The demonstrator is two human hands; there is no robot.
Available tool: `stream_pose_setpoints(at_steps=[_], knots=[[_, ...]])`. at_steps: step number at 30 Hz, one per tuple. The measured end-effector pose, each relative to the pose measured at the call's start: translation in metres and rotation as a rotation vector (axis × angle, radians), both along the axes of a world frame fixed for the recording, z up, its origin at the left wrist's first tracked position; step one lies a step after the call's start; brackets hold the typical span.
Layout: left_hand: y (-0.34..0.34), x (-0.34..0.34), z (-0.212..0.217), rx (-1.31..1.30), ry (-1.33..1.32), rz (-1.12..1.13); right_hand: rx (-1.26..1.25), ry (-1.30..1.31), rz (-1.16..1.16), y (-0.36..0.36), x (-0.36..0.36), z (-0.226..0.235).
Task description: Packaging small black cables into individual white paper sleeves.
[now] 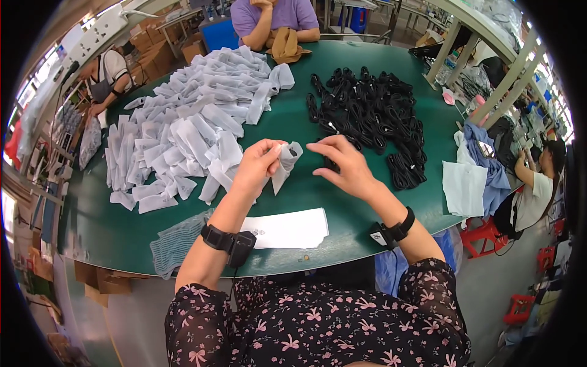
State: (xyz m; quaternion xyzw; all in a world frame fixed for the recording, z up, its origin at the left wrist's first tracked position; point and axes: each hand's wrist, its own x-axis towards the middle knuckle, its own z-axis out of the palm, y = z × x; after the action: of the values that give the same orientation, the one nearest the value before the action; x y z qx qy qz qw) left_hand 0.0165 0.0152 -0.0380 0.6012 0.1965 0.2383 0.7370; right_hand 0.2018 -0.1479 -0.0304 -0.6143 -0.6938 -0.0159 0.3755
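Note:
My left hand [260, 162] pinches a small translucent white plastic bag [283, 171] near its top, over the middle of the table. The bag hangs with its narrow end down, and something dark shows at its mouth. Just right of it is my right hand [348, 166], its thumb and forefinger spread apart towards the bag. A black patch [330, 164] shows between them; whether it is a cable lying behind or touched by the hand I cannot tell. Beyond my right hand lies a heap of coiled black cables [373, 107]. Left of my hands spreads a large pile of filled whitish bags [189, 122].
A stack of flat white bags [293, 227] lies on the green table [422, 211] near its front edge, beside a grey-blue knitted cloth [174, 244]. A person in purple [278, 18] sits across the table. White and blue cloths [465, 186] hang at the right edge.

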Motion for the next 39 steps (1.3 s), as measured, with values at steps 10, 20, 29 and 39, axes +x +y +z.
stream_pose_setpoints(at_steps=[10, 20, 29, 39], knots=[[-0.014, 0.006, 0.005, -0.068, -0.020, -0.029, 0.116, 0.574, 0.117, 0.033, -0.023, 0.005], [-0.007, -0.044, -0.004, 0.484, 0.024, 0.441, -0.144, -0.486, -0.315, 0.011, 0.024, -0.073], [-0.116, -0.058, -0.063, 1.129, 0.176, -0.007, -0.222, -0.395, -0.385, -0.021, 0.007, -0.091], [-0.122, -0.058, -0.083, 0.821, 0.262, 0.107, -0.168, 0.282, -0.234, -0.089, -0.037, -0.074]])
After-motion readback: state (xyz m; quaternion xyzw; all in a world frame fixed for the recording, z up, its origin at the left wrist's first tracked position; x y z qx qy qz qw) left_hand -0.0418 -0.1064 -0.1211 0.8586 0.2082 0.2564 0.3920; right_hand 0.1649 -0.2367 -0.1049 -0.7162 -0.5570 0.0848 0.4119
